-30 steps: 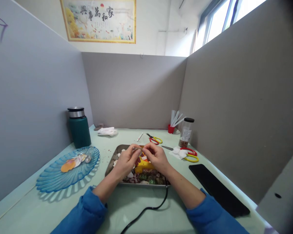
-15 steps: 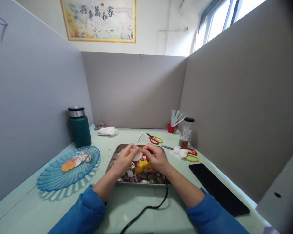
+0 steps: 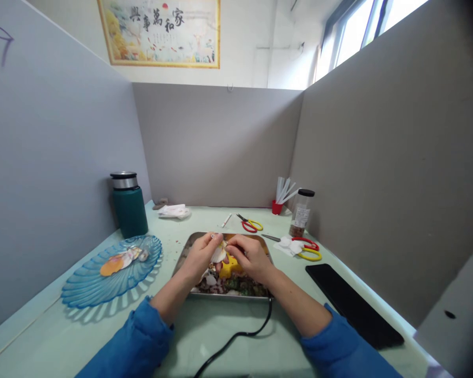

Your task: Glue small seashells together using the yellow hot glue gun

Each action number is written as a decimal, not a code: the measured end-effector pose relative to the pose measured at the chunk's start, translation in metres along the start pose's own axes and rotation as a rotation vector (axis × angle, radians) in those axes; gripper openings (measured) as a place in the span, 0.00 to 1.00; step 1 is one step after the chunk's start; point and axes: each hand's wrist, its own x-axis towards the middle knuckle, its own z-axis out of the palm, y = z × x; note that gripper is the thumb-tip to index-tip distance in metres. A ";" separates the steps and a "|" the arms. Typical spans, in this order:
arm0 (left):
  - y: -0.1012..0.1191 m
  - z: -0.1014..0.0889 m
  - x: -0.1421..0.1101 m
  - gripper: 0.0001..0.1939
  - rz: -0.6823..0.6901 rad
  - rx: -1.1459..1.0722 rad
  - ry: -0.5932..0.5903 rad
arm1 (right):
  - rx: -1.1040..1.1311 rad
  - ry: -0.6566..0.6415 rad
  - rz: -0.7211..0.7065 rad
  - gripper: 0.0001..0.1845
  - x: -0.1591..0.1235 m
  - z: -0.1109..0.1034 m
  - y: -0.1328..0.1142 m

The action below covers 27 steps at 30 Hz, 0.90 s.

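Above a metal tray, my left hand is closed on a pale, fan-shaped seashell. Close beside the shell, my right hand has its fingers curled and pinched together; whatever they hold is hidden. In the tray beneath lie several shells, some white and some dark, along with a yellow tool-like object, probably a glue gun. A black cord runs from the tray's right side toward me.
At left stand a blue glass plate with shells and a green flask. Two pairs of scissors, a lidded jar, a red cup of white sticks and a black slab lie right. Grey partitions surround the table.
The seashell has turned in my left hand and shows more of its face. My right fingers have drawn slightly down and curled more. More of the yellow object shows.
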 end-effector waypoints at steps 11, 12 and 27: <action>0.000 0.002 -0.001 0.14 0.024 -0.015 -0.094 | 0.006 0.065 0.089 0.13 0.002 -0.001 0.002; 0.000 0.002 -0.001 0.14 0.024 -0.014 -0.090 | -0.002 0.069 0.091 0.13 0.002 0.000 0.003; -0.003 0.001 -0.004 0.13 0.251 0.667 0.061 | -0.012 0.191 -0.052 0.07 0.003 -0.002 0.004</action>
